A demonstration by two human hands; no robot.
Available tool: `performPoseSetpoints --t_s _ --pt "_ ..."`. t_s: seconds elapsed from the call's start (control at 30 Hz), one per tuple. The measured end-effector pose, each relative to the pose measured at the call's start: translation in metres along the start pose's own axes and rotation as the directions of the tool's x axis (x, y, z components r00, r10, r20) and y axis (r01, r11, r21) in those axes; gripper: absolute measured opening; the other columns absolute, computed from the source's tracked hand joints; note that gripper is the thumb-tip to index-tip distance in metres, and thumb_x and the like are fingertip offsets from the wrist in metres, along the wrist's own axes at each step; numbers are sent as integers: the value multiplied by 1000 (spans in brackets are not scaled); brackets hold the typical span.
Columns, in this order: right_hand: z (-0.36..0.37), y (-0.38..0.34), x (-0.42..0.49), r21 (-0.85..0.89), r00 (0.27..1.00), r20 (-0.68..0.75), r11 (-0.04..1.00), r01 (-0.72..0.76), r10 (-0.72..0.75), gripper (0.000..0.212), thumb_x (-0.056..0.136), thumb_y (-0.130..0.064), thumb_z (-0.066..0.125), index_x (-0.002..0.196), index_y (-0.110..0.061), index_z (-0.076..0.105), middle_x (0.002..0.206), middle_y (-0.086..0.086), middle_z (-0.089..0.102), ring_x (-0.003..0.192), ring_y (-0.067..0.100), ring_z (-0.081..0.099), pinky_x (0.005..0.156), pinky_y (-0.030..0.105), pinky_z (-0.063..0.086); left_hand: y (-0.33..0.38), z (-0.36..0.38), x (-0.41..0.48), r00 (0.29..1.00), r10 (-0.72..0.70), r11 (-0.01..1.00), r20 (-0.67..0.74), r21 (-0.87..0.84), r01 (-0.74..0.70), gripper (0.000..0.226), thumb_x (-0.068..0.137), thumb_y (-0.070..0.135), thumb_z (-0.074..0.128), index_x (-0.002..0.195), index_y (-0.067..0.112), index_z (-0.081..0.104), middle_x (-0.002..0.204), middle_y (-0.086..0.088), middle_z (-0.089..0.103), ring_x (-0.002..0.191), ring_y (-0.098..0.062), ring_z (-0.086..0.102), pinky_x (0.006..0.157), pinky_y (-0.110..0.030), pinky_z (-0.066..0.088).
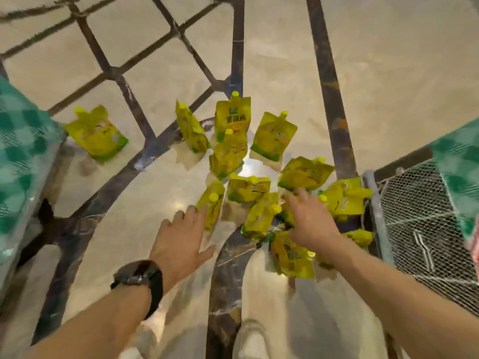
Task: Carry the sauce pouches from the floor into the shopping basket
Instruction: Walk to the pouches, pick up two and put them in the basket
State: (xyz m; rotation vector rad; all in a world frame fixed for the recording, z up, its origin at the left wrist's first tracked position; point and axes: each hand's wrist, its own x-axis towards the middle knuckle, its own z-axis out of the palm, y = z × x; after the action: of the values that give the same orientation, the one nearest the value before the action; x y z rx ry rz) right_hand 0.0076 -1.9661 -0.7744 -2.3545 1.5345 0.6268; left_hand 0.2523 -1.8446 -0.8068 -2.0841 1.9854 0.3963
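- On the floor (388, 73), yellow sauce pouches (274, 136) cluster beside a wire basket (420, 216).
- the left hand (181, 237), spread wide, hovers by one pouch (211, 203).
- the right hand (308, 221), spread wide, hovers over others.

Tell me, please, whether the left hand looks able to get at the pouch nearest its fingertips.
Likely yes: the left hand is open, its fingertips right beside that pouch, and nothing stands between them.

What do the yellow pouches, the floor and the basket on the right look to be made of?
Yellow pouches: probably flexible plastic film, glossy and creased, with hard-looking caps. Floor: polished stone, perhaps marble; it reflects light and has veined dark inlays. Basket: grey metal wire mesh, see-through.
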Motion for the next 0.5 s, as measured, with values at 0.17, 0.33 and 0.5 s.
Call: performPoseSetpoints --t_s 0.17,0.33,0.5 --pt "70 10 82 -234 967 -110 951 201 -231 60 78 -18 67 136 -28 54 147 3 42 131 28 38 96 37 38 -12 70 103 982 68 996 -174 -44 -77 88 92 63 47 157 18 7 136 -6 45 116 -29 54 81 -42 48" --pt "111 18 118 -377 863 -218 855 356 -455 29 70 -14 74 95 -27 75 98 -9 71 98 23 60 80 38 39 -6 111 142 916 206 946 -344 -168 -276 68 88 20 56 150 21 27 66 -6 53 60 -35 56 49 -36 38" --pt "98 3 113 -478 871 -198 820 315 -450 19 76 -28 71 95 -29 73 96 -12 74 100 18 63 94 39 34 -26 102 146 907 268 890 -327 -276 -362 70 92 8 55 152 25 23 61 2 42 57 -25 47 52 -38 43"
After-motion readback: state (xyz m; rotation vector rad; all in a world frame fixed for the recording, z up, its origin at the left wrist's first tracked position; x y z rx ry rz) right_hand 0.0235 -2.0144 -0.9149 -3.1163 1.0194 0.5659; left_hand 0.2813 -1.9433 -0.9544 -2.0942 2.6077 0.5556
